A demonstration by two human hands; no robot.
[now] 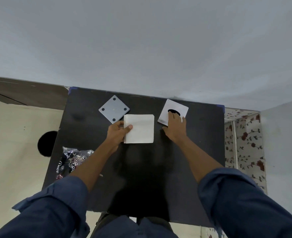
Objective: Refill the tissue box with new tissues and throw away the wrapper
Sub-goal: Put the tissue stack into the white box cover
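Note:
A white square stack of tissues [141, 128] is held over the middle of the black table [93, 107], with my left hand [116, 133] gripping its left edge, thumb on top. To the right stands the white tissue box [175, 106] with a dark oval opening in its top. My right hand [175, 127] rests on the box's near side, fingers over the edge of the opening. A grey square plate [114, 108] with dark round pads at its corners lies behind the tissues at the back left. The crumpled printed plastic wrapper [73, 158] lies at the table's left edge.
The table stands against a pale wall [141, 40]. A black round bin opening [47, 143] shows on the floor to the left of the table. Floral fabric [244, 140] hangs to the right.

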